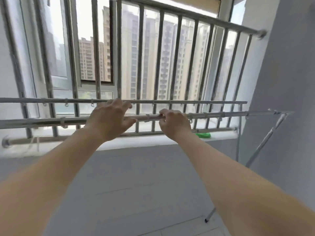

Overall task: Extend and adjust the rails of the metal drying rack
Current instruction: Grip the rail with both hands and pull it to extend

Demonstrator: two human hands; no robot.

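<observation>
Two long metal rails of the drying rack run across the view at chest height. The near rail (213, 115) carries several white plastic clips, and the far rail (51, 100) has small hanging hooks. My left hand (110, 120) hovers over the near rail, fingers spread and reaching toward the far rail, with nothing held. My right hand (173, 124) pinches the near rail between its fingertips, just right of a white clip (147, 117). The rack's slanted legs (265, 140) stand at the right by the wall.
A barred metal window guard (141, 53) fills the space behind the rack, above a white sill (153, 141). A green object (202, 135) lies on the sill at the right. A grey wall (286, 99) closes the right side. The floor below is grey tile.
</observation>
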